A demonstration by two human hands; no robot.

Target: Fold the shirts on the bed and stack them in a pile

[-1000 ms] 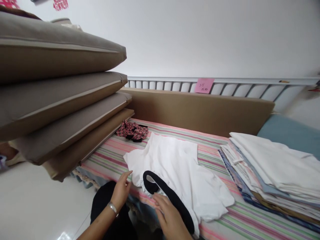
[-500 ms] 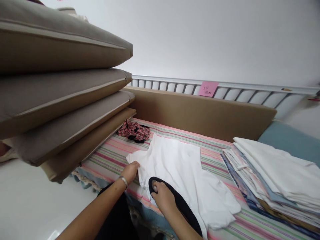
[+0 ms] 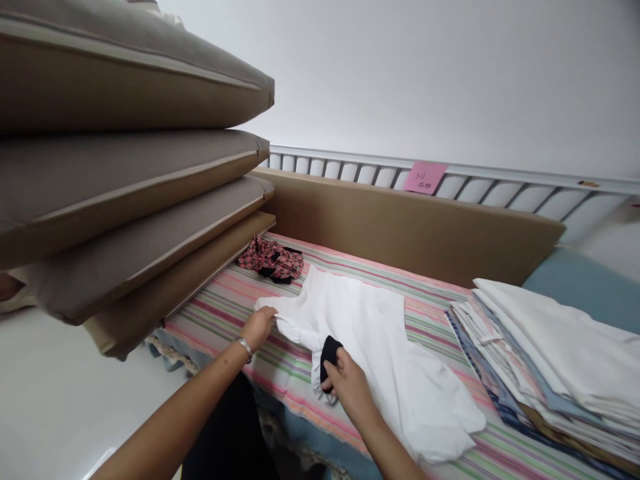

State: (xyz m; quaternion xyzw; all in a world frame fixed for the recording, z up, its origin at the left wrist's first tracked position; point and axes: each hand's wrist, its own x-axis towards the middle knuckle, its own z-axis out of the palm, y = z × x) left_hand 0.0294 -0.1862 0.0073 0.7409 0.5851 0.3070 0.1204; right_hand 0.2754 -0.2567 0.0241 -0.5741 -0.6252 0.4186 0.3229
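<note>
A white T-shirt (image 3: 370,333) with a black neckline lies spread on a striped bed sheet (image 3: 225,310). My left hand (image 3: 259,326), with a metal bracelet on its wrist, pinches the shirt's left sleeve edge. My right hand (image 3: 347,381) grips the black collar (image 3: 330,352) and the bunched white fabric around it, pushed up toward the shirt's middle. Both hands are closed on the cloth.
Several brown cushions (image 3: 125,173) are stacked at the left, overhanging the bed. A small floral cloth (image 3: 271,259) lies behind the shirt. A pile of folded white and patterned linens (image 3: 545,360) sits at the right. A brown padded board (image 3: 410,223) and white rail with a pink note (image 3: 425,177) run behind.
My right hand has pushed the collar end forward, folding it over the shirt's body. My left hand reached out and took the left sleeve. The view shifted slightly.
</note>
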